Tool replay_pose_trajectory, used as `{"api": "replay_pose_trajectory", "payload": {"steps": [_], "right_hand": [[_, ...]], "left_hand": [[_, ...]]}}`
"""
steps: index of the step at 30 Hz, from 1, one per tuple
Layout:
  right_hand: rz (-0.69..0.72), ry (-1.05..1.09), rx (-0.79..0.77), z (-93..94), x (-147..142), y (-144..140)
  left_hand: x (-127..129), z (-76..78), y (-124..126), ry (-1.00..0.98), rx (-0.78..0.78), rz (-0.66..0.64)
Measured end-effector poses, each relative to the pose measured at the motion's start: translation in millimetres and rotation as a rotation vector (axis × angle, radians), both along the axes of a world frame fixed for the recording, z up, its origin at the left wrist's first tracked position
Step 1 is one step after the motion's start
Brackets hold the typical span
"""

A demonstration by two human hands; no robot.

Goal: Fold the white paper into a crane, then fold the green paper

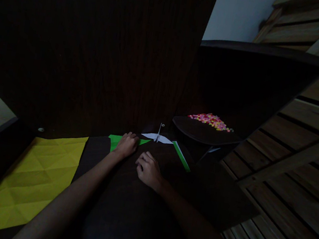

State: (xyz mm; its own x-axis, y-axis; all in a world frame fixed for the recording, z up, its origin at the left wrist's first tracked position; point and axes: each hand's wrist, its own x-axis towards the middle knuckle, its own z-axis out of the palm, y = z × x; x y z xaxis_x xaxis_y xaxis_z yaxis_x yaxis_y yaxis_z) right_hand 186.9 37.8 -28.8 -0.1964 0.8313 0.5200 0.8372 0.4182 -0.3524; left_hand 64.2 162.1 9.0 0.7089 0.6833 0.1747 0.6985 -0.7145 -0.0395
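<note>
My left hand [127,145] rests on a piece of green paper [114,142] with bent fingers pressing it against the dark tabletop. The paper tapers to a point on the right; its middle is hidden under the hand. My right hand [148,170] is just over the tabletop, right of and nearer than the left, its fingers loosely curled and a gap by the thumb. Nothing shows in it. Behind the hands stands a white folded paper crane [157,137] with spread wings. A narrow green strip with a white edge [181,156] lies right of it.
A large creased yellow sheet [46,174] lies on the left. Small pink, red and yellow pieces [211,121] are heaped on a dark corner shelf [196,131] at the back right. A tall dark panel [97,54] rises behind the tabletop; wooden slats [301,148] stand on the right.
</note>
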Motion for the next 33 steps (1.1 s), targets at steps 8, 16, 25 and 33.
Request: {"api": "replay_pose_trajectory", "payload": {"steps": [8,16,25,33], "right_hand": [[0.003,-0.012,-0.005,2.4,0,-1],[-0.006,-0.017,0.02,0.3,0,0],[-0.011,-0.005,0.022,-2.1,1,1],[-0.01,0.001,0.035,-2.5,3,3]], "left_hand": [[0,1.2,-3,-0.019,0.014,-0.002],[-10,10.7,-25,-0.097,0.05,-0.036],[-67,4.5,-85,-0.141,0.048,-0.094],[-156,3.7,-69,-0.167,0.142,0.347]]}}
